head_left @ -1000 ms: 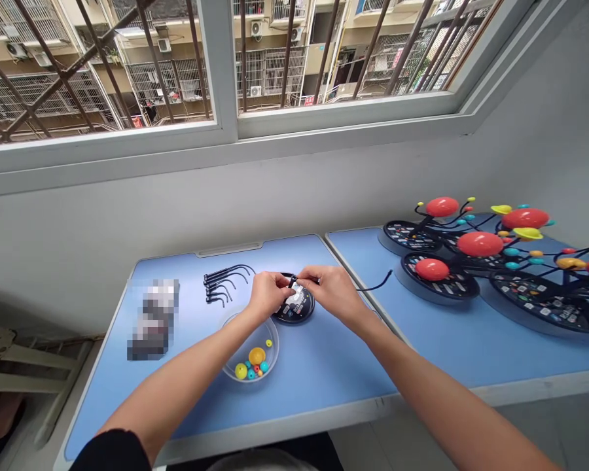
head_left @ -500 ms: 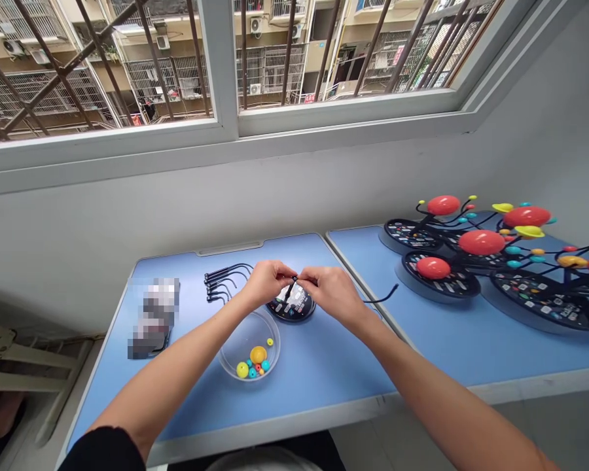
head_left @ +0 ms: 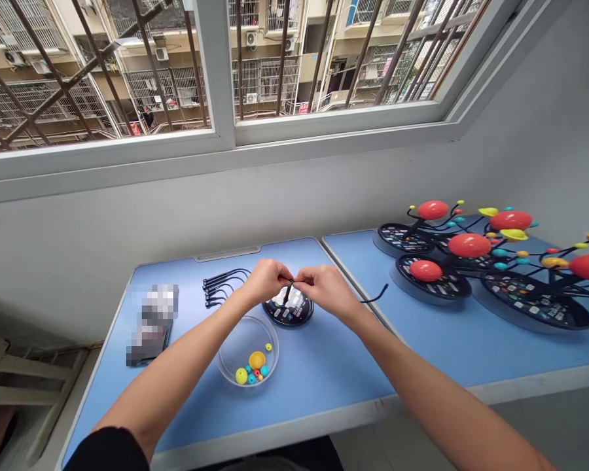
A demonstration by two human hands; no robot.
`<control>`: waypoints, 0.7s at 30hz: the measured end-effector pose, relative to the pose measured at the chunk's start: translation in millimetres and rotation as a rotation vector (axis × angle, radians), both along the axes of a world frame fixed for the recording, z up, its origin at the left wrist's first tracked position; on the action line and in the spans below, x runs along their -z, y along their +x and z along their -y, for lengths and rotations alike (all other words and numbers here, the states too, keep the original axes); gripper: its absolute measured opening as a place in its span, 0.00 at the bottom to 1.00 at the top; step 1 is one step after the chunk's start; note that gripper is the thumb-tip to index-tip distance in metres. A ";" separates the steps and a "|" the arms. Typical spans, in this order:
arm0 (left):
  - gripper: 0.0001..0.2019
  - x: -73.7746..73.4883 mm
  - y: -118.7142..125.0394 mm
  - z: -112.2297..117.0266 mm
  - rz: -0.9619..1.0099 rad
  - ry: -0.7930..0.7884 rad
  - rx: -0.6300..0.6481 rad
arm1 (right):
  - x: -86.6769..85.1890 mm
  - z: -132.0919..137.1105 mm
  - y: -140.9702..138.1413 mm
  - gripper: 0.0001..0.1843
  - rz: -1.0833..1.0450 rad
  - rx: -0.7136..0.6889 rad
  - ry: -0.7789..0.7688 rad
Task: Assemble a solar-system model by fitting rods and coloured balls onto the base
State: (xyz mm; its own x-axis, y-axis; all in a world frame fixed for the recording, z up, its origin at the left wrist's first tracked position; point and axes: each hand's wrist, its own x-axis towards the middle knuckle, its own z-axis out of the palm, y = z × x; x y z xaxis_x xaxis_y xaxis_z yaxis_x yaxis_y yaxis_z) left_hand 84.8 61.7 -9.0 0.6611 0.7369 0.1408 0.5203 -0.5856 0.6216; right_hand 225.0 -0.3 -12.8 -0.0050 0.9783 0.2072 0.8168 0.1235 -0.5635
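From my distant view, I see two bare hands working over a blue table [head_left: 103, 399]. The left hand [head_left: 267, 281] and the right hand [head_left: 324, 292] are both closed in a pinch, and their fingertips [head_left: 291, 282] meet on the top of a thin black rod [head_left: 288, 294]. This rod stands a little tilted on a round black base [head_left: 294, 318], which has small white labels on its face. The base lies near the middle of the table, just below the hands.

At 7 o'clock from the base, a clear bowl [head_left: 232, 347] holds small colored balls [head_left: 250, 367] in yellow, orange, red and teal. At 10 o'clock lie curved black rods [head_left: 220, 286] in a neat row. Further at 9 o'clock is a blurred package [head_left: 152, 325]. At 3 o'clock, on a second blue table [head_left: 368, 347], I see a loose black rod [head_left: 375, 296] and finished models with big red balls [head_left: 471, 261].
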 end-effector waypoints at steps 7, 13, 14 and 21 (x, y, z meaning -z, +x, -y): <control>0.10 -0.2 -2.0 -0.4 -0.027 0.031 0.006 | 9.4 5.2 -6.0 0.12 -0.001 0.034 0.057; 0.08 -2.5 -2.5 1.4 -0.036 0.040 0.003 | 0.7 -3.7 0.0 0.09 0.023 -0.032 0.027; 0.07 -1.3 -2.8 2.3 -0.015 0.026 -0.022 | 0.6 -4.7 0.4 0.10 0.029 -0.036 0.031; 0.05 4.5 -3.1 8.3 0.072 -0.055 -0.178 | 2.3 -12.4 5.0 0.10 0.071 -0.114 0.040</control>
